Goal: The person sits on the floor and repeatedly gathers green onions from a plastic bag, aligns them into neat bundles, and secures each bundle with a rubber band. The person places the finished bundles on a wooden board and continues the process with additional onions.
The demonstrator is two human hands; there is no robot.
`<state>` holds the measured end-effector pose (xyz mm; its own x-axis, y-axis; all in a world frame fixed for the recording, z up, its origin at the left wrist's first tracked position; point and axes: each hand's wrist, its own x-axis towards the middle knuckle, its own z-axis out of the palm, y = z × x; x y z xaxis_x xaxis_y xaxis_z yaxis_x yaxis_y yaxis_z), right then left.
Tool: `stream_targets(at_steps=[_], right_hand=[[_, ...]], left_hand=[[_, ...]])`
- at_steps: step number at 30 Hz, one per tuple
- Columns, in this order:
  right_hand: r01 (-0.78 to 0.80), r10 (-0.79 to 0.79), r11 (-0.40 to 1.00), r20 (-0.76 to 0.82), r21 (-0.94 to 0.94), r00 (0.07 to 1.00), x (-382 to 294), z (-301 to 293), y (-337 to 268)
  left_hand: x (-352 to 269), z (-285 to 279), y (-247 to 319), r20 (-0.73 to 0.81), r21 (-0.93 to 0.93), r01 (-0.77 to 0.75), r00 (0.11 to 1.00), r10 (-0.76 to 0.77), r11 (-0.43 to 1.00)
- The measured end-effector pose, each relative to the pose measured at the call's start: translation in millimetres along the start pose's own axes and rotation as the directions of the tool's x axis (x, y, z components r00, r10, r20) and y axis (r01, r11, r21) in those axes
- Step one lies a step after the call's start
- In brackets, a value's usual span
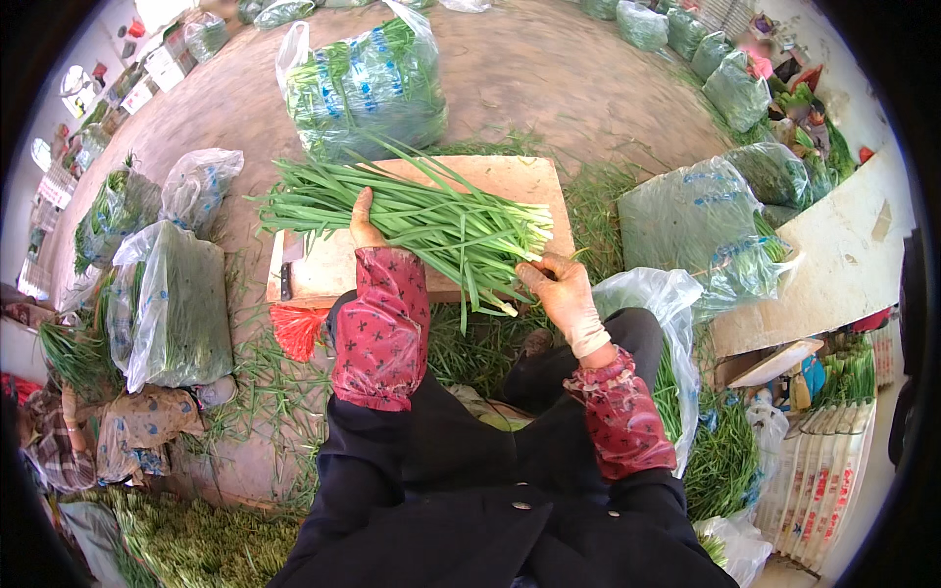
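A thick bunch of garlic chives (434,209) lies across a low wooden board (507,173), its pale stem ends to the right and its green tips to the left. My left hand (365,224) grips the bunch near its middle, thumb on top and fingers hidden beneath. At the stem ends, my right hand (562,294), in a thin glove, pinches a few stalks between thumb and fingers. Some loose stalks hang over the board's near edge. On the board's left side rests a knife (286,281) with a black handle. Red plastic ties (298,331) hang just below that corner.
A large plastic bag of chives (360,88) stands beyond the board. Other filled bags sit at left (176,301) and right (684,220). Cut leaves (603,213) litter the floor. A co-worker (62,434) sits at far left. Chive bundles (191,536) lie at lower left.
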<state>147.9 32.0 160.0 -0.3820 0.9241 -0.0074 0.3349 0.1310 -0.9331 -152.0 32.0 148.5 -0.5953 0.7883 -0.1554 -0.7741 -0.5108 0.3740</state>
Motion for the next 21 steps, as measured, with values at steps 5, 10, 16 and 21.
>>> stream_targets(at_steps=[5,10,16,21], right_hand=[[0.088,-0.118,0.941,-0.071,-0.326,0.991,19,-50,26],[0.097,-0.097,0.995,0.024,-0.009,0.995,27,-70,-12],[0.367,-0.155,0.778,0.411,-0.51,0.899,31,1,-45],[0.187,-0.077,0.954,0.412,-0.233,0.908,57,24,-20]], left_hand=[[3,-3,13,-0.037,0.041,0.004,0.999,-0.002,0.999],[2,-13,16,0.082,0.036,0.063,0.994,-0.066,0.997],[-12,-10,-4,-0.055,0.214,0.28,0.96,-0.274,0.936],[-21,-13,-14,-0.129,0.288,0.449,0.893,-0.43,0.846]])
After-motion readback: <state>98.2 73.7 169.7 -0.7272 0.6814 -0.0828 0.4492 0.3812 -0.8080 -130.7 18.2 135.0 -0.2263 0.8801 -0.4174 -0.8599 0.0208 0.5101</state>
